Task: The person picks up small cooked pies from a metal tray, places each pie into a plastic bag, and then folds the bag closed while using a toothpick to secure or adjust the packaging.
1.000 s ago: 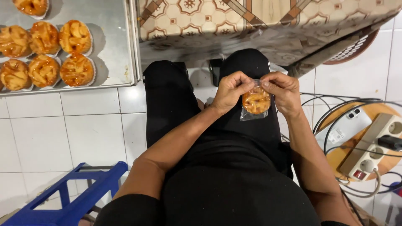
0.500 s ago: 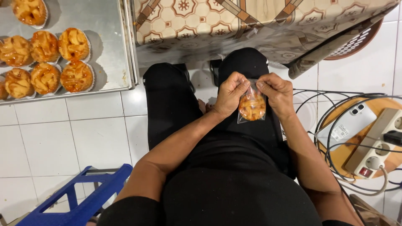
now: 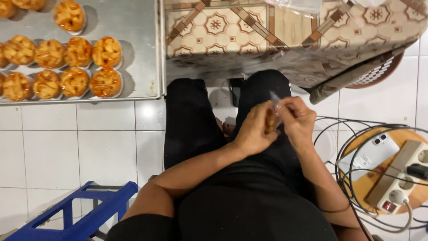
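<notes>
Down at the bottom, a blue plastic stool (image 3: pixel 84 214) pokes in at my left, sitting on the white tile floor (image 3: pixel 67 147). Over my lap, both hands are busy with one small pastry (image 3: pixel 270 120) in a clear plastic wrapper (image 3: pixel 275 99). My left hand (image 3: pixel 253 131) is curled around it from the side, fingers closed on the bag, and my right hand (image 3: pixel 298 119) pinches the top of the wrapper between thumb and fingertips. You can only see a sliver of the pastry between them. Off to my right there's a round wooden stool (image 3: pixel 379 178) with a white phone (image 3: pixel 370 154) and a power strip (image 3: pixel 401 178) on it. Farther out, a metal tray (image 3: pixel 133 27) holds rows of golden pastries (image 3: pixel 73 67), next to a table under a patterned cloth (image 3: pixel 267 35).
</notes>
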